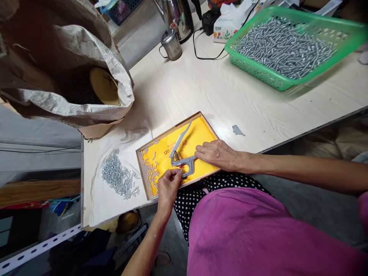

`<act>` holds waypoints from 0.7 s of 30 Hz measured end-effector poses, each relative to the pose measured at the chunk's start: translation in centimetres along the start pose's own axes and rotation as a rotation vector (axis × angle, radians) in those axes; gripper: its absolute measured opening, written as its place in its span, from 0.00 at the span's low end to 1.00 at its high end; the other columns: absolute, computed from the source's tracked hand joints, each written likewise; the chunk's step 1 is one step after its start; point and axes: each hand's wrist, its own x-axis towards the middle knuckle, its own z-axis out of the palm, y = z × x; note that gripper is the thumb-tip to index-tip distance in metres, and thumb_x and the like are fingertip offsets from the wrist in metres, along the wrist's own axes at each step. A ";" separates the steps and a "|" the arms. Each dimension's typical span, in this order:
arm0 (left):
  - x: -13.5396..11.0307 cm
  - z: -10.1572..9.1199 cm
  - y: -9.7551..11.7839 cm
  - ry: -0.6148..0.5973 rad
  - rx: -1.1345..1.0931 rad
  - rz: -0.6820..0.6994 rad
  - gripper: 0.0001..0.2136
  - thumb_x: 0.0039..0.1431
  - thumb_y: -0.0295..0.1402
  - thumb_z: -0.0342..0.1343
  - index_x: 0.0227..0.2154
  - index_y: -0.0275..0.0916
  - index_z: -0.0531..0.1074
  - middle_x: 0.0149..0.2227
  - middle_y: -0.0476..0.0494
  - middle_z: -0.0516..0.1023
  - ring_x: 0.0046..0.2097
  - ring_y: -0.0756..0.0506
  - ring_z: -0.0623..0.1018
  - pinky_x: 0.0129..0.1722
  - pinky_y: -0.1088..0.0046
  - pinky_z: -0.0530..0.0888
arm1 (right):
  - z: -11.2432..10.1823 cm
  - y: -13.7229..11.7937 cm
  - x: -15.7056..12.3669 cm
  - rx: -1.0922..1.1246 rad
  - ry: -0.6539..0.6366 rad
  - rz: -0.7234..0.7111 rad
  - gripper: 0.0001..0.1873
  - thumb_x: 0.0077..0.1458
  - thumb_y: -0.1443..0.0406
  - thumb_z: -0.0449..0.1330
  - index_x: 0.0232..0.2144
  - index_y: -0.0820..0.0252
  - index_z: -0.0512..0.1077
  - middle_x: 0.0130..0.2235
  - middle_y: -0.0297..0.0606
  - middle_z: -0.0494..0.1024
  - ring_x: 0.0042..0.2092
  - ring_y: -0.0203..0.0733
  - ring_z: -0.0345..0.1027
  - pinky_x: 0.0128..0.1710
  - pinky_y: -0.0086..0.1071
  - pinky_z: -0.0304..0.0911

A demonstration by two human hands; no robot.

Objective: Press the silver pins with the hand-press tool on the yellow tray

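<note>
A shallow wooden tray [176,128] lined with yellow cloth lies at the table's near edge. On it rests a grey metal hand press [183,155] with a long lever pointing up and away. My left hand [168,186] pinches a small part at the press's jaw, fingers closed; the part is too small to name. Resting on the yellow cloth, my right hand [216,153] touches the press body from the right with its fingers curled. Several small metal pins [151,172] lie along the tray's left side.
A heap of metal pins [119,178] lies on white cloth left of the tray. A green basket [290,42] full of pins stands far right. A large open sack [66,65], a steel mug [171,44], kettle and black cable are further back.
</note>
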 end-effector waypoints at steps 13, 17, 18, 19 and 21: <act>0.6 -0.3 1.1 -0.128 0.100 -0.075 0.22 0.44 0.52 0.65 0.27 0.34 0.78 0.21 0.47 0.75 0.23 0.51 0.70 0.25 0.76 0.65 | 0.4 1.5 0.3 0.091 -0.015 -0.021 0.07 0.63 0.65 0.60 0.44 0.58 0.71 0.47 0.44 0.75 0.42 0.46 0.66 0.36 0.37 0.57; 0.6 -0.4 1.0 -0.152 0.096 -0.075 0.23 0.44 0.53 0.66 0.26 0.34 0.78 0.21 0.48 0.73 0.23 0.51 0.68 0.24 0.77 0.63 | -1.3 4.0 1.8 0.037 0.035 -0.045 0.35 0.54 0.50 0.68 0.57 0.63 0.67 0.64 0.54 0.64 0.60 0.61 0.59 0.53 0.48 0.61; 0.6 -0.4 1.0 -0.157 0.091 -0.074 0.23 0.44 0.54 0.66 0.26 0.34 0.78 0.20 0.49 0.73 0.23 0.52 0.68 0.24 0.77 0.63 | -1.4 4.6 2.4 0.017 0.034 -0.050 0.41 0.52 0.48 0.69 0.60 0.63 0.65 0.65 0.55 0.62 0.63 0.64 0.55 0.56 0.51 0.59; 0.6 -0.4 1.0 -0.161 0.086 -0.074 0.23 0.44 0.54 0.66 0.25 0.34 0.77 0.20 0.49 0.72 0.22 0.52 0.68 0.24 0.77 0.62 | -1.4 5.2 3.0 0.000 0.017 -0.059 0.44 0.50 0.47 0.69 0.62 0.64 0.63 0.65 0.55 0.62 0.64 0.66 0.53 0.58 0.52 0.58; 0.7 -0.4 1.1 -0.158 0.078 -0.082 0.24 0.43 0.55 0.67 0.24 0.34 0.76 0.19 0.49 0.71 0.22 0.52 0.67 0.24 0.77 0.61 | -1.0 6.2 4.0 -0.021 -0.031 -0.083 0.48 0.49 0.45 0.68 0.63 0.64 0.62 0.63 0.54 0.65 0.64 0.66 0.53 0.58 0.53 0.58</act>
